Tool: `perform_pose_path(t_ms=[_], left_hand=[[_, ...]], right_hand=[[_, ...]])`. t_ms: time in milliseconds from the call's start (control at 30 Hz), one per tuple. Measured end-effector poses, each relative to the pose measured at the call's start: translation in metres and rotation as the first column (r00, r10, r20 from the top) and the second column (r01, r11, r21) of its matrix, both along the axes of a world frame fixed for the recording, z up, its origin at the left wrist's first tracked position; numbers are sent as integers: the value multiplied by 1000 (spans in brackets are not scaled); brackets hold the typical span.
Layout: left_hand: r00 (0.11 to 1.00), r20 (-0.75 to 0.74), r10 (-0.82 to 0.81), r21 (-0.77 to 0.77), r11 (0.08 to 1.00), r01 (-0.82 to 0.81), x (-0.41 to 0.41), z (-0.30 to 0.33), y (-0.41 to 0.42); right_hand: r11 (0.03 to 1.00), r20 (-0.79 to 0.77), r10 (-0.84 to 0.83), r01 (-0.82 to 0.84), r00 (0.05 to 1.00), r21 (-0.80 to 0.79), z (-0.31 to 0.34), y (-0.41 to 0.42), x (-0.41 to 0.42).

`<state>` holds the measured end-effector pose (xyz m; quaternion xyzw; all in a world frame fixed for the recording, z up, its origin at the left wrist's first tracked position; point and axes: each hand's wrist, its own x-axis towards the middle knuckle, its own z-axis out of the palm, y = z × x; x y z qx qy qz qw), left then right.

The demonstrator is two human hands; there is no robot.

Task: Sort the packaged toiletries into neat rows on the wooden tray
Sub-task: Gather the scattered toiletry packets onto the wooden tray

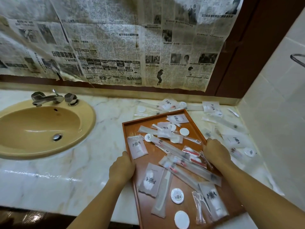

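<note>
Gripping the reddish-brown wooden tray (132,128) at both side rims, left hand (122,167) and right hand (214,151), on the pale marble worktop (57,179); clear packaged toiletries (173,162) lying jumbled inside, sorting probably coming next, needing one hand free

Both hands forward on outstretched bare arms, left (122,168) and right (216,151), fingers curled (knuckles up).

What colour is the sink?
The sink is a tan, mustard-yellow colour, seen best in the head view.
</note>
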<state>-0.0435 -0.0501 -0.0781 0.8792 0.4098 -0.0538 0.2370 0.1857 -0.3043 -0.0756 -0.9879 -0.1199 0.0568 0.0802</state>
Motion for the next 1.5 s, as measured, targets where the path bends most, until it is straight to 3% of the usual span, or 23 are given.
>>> perform_pose_path(t_ms=[800, 1100, 1233, 1500], left_hand=[[993, 52, -108, 47, 993, 105, 18, -4, 46], [965, 211, -156, -145, 971, 188, 20, -11, 74], [954, 280, -108, -227, 958, 175, 20, -15, 79], [962, 236, -139, -255, 946, 200, 29, -31, 98]], right_hand=[[995, -92, -81, 85, 992, 44, 1, -2, -14], [993, -39, -120, 120, 992, 12, 1, -1, -26], [992, -85, -121, 124, 989, 33, 4, -2, -23], [986, -159, -92, 112, 983, 123, 9, -13, -18]])
